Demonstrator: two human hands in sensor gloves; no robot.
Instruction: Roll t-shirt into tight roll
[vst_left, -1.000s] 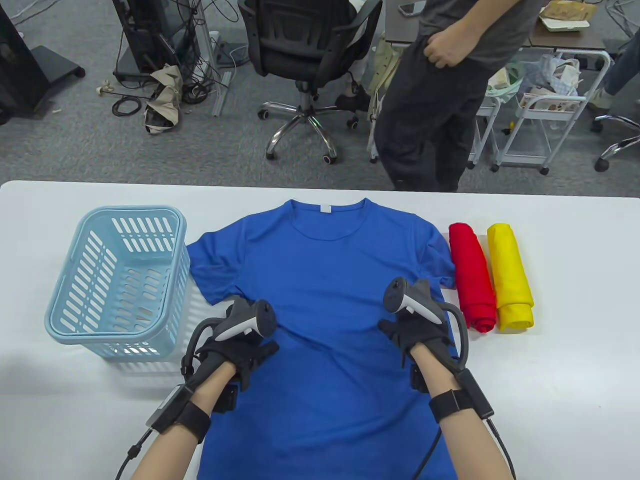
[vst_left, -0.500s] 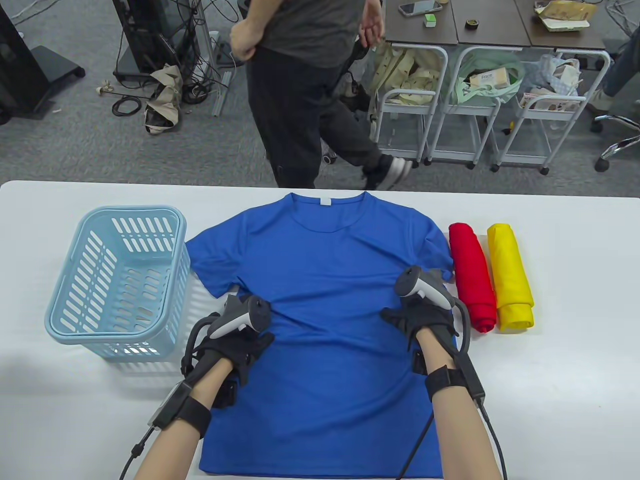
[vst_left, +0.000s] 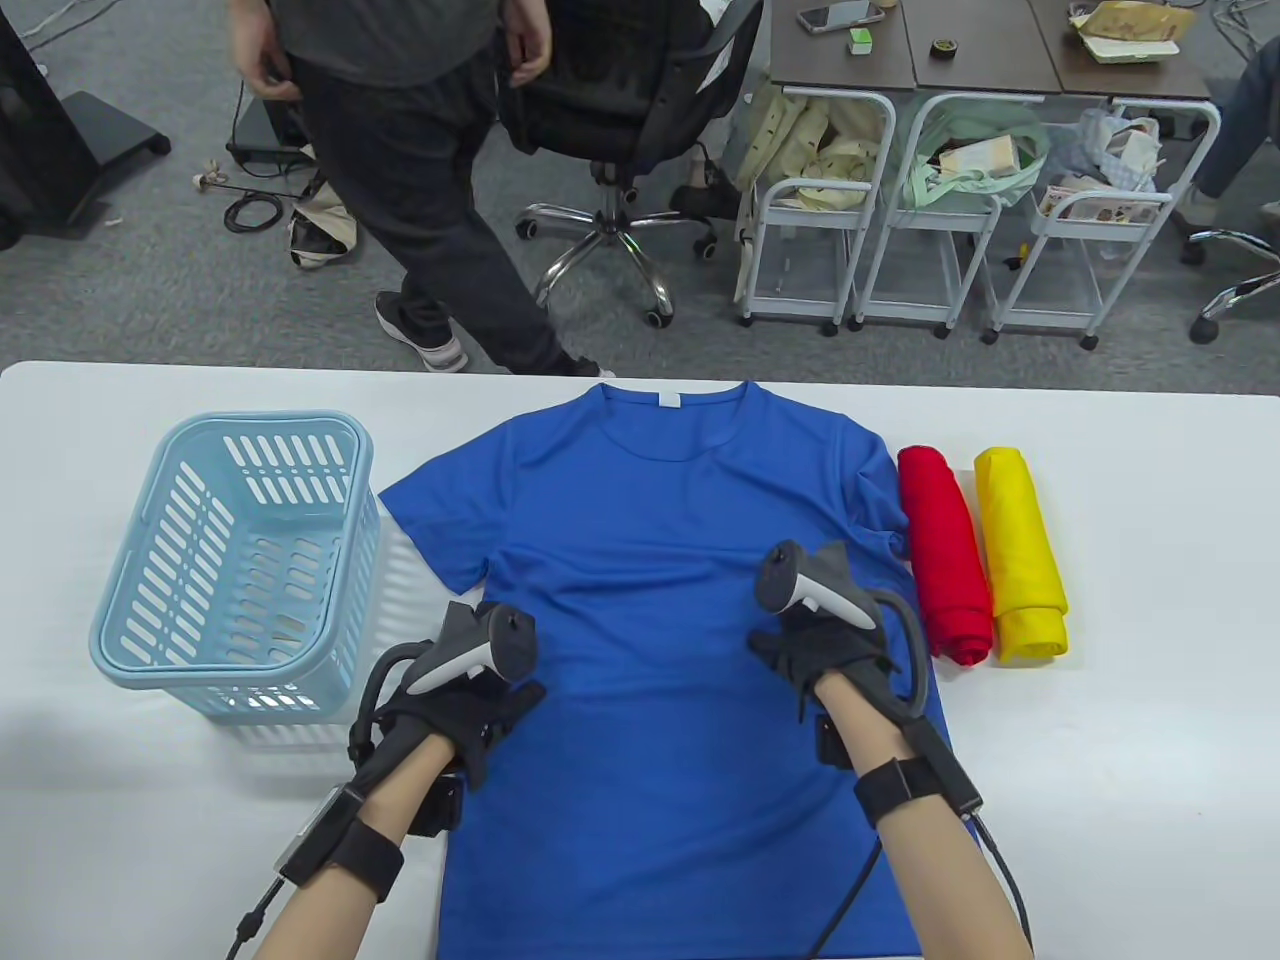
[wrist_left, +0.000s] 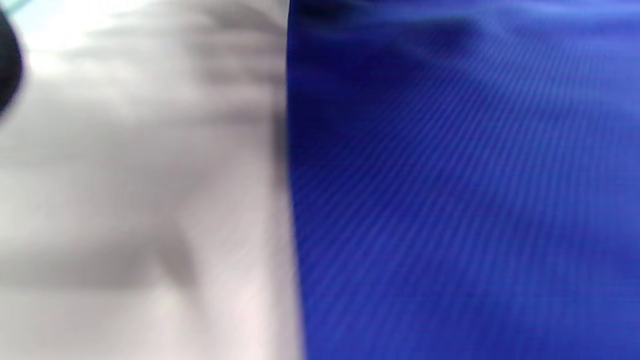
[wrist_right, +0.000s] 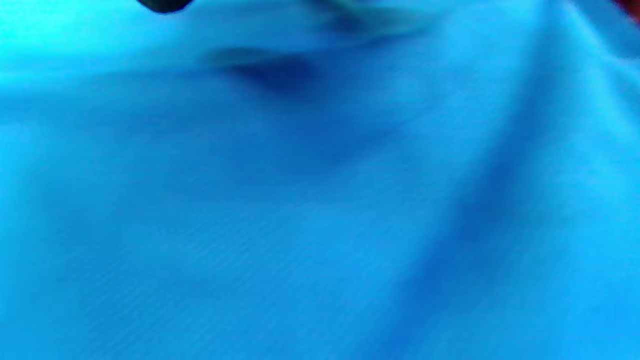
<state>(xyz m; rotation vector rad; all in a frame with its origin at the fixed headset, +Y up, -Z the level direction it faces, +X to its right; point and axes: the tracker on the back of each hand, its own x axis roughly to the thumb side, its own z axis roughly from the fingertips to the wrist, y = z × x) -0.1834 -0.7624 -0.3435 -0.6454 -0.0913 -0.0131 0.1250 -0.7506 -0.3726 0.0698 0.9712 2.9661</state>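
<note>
A blue t-shirt (vst_left: 660, 540) lies flat and face up on the white table (vst_left: 1150, 620), collar at the far side. My left hand (vst_left: 480, 690) rests palm down on its left edge at waist height. My right hand (vst_left: 820, 645) presses on the right side of the shirt. Trackers cover most of the fingers in the table view; what shows lies flat on the cloth. The left wrist view is blurred: the blue shirt's (wrist_left: 450, 200) straight edge against the table (wrist_left: 140, 200). In the right wrist view only softly wrinkled blue shirt fabric (wrist_right: 300, 200) shows.
A light blue slotted basket (vst_left: 130, 640) stands left of the shirt. A red roll (vst_left: 945, 555) and a yellow roll (vst_left: 1020, 550) lie side by side by the right sleeve. Beyond the table a person (vst_left: 400, 150) walks past an office chair (vst_left: 620, 100).
The shirt has slid to the right and a little away under both hands, and lies smoother. The person behind the table has walked from right to left.
</note>
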